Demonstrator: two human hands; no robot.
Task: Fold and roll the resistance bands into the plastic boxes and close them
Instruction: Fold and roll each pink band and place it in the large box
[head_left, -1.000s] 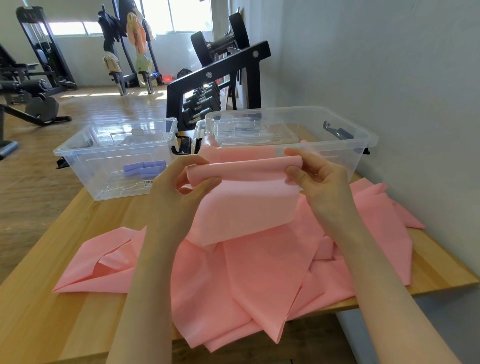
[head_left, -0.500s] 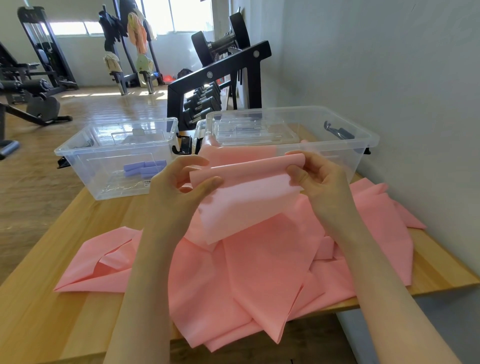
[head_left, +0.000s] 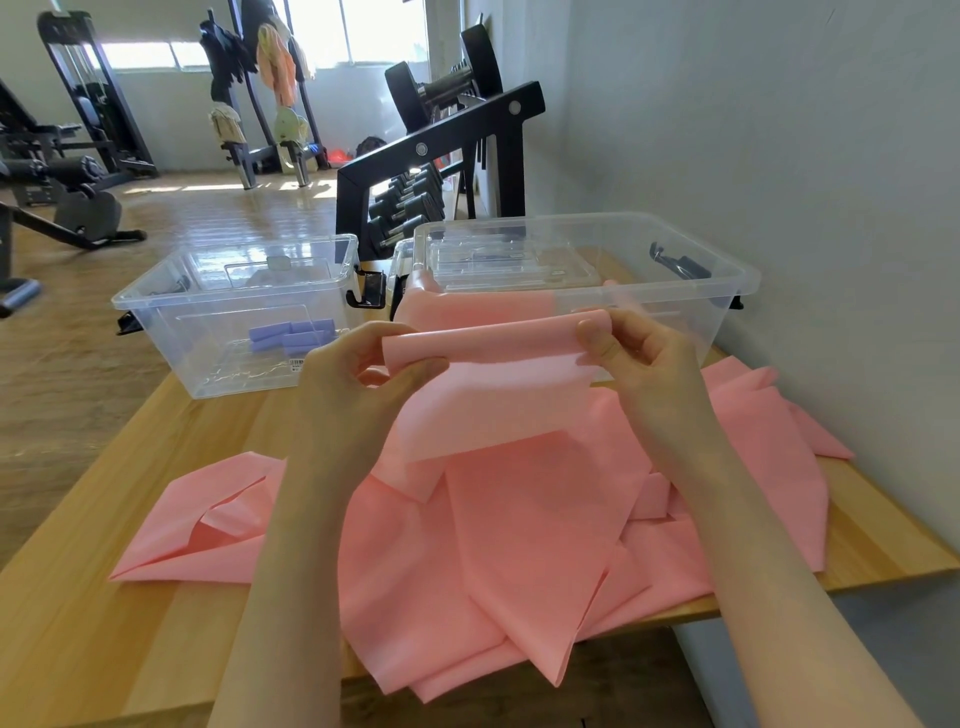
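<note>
Plainly the risk lies in the roll itself: the thin, slippery pink sheet-like resistance band (head_left: 498, 395) has only a turn or so wound at its top edge, and if either pinch slackens, that loose tube would likely spring open or wind crooked, one end fatter than the other. The long tail heaped on the pale wooden table (head_left: 104, 597), spilling over its near edge, could also drag and skew the roll. The left hand (head_left: 358, 384) pinches the roll's left end between thumb and curled fingers; the right hand (head_left: 639, 358) grips the right end likewise. The band is held up just before the clear plastic box on the right (head_left: 727, 291), smooth and matte, creased where it lies. The clear plastic box on the left (head_left: 156, 312) holds small lilac rolls (head_left: 291, 335).
</note>
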